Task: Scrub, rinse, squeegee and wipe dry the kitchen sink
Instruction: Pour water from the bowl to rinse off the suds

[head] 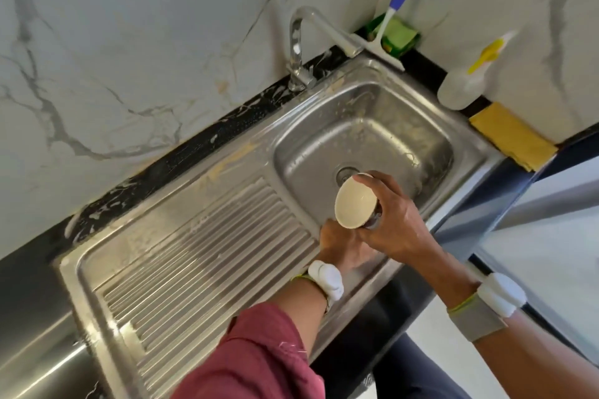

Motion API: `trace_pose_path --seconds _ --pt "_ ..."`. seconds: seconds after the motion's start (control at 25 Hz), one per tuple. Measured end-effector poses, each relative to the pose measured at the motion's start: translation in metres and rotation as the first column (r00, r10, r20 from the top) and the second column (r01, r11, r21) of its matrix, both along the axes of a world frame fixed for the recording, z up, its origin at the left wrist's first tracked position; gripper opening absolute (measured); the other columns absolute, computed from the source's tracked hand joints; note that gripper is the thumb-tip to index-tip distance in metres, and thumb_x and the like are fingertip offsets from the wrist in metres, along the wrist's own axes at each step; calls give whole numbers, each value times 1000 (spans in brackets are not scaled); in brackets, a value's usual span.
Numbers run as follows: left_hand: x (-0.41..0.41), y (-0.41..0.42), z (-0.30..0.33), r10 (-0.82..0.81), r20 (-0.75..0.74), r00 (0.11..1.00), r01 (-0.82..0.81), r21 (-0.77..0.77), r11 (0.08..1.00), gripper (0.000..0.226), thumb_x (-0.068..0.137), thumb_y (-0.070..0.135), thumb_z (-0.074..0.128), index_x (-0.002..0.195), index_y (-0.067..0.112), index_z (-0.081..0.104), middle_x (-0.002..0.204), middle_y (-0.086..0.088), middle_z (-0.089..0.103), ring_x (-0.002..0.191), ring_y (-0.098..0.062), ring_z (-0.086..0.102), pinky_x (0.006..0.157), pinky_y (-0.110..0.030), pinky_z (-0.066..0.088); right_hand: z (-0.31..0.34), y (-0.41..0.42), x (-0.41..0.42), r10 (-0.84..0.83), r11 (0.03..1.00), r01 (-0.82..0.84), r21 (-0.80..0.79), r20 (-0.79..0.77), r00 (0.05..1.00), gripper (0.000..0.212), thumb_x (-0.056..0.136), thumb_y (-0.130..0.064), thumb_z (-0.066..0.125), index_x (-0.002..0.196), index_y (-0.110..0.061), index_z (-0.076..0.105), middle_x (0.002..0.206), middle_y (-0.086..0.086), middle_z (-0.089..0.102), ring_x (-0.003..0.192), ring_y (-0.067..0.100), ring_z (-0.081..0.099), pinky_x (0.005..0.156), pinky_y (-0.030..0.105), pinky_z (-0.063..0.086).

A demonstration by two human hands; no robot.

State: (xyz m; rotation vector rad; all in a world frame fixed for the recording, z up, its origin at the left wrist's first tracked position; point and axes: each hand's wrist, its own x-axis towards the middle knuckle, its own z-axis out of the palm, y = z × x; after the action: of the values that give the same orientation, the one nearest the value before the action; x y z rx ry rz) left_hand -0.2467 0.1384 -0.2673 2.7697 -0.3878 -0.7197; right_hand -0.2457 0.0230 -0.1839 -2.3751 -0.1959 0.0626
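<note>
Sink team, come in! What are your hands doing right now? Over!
Right hand grips cream paper cup, tipped over steel sink basin. Left hand rests on basin's near edge, holding nothing seen. Sink smeared with pale residue; drain uncovered.

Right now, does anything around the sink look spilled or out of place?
Yes. Tan smears streak the sink rim and basin back wall, with pale splatter along the black counter strip. The right hand tips a small cup over the basin.

Drainboard (201, 256) lies open; faucet (311, 42) and squeegee (389, 39) crowd the basin's (366, 139) back.
</note>
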Motion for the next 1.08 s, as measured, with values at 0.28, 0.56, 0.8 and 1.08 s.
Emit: trace_pose_path --seconds 0.28,0.56,0.8,1.08 --pt "85 43 35 600 11 800 -566 -318 761 17 87 42 75 95 27 79 91 7 79 87 -16 74 80 -31 59 -2 -73 65 -185 978 197 72 -145 972 109 59 -22 99 153 -28 43 147 2 44 120 12 47 98 27 42" --pt "175 70 90 817 -55 574 -691 -568 447 30 90 9 74 80 37 77 79 12 78 75 -15 76 79 -41 64 -13 -69 130 -50 994 62 91 -128 991 108 58 -36 97 152 -29 44 147 -6 47 130 21 47 97 22 36" --pt "255 47 121 819 22 574 -668 -565 484 10 91 26 73 96 32 80 76 18 73 73 -13 74 77 -37 63 1 -55 192 17 974 4 228 -92 996 104 56 -41 93 150 -30 48 150 -9 52 134 18 51 110 37 49" --pt "295 32 125 820 215 531 -664 -496 560 26 92 36 77 77 16 69 74 0 66 70 -22 68 66 -34 59 -4 -39 219 75 962 -53 267 -73 995 115 60 -34 91 157 -33 30 142 -17 38 125 3 42 104 15 41"
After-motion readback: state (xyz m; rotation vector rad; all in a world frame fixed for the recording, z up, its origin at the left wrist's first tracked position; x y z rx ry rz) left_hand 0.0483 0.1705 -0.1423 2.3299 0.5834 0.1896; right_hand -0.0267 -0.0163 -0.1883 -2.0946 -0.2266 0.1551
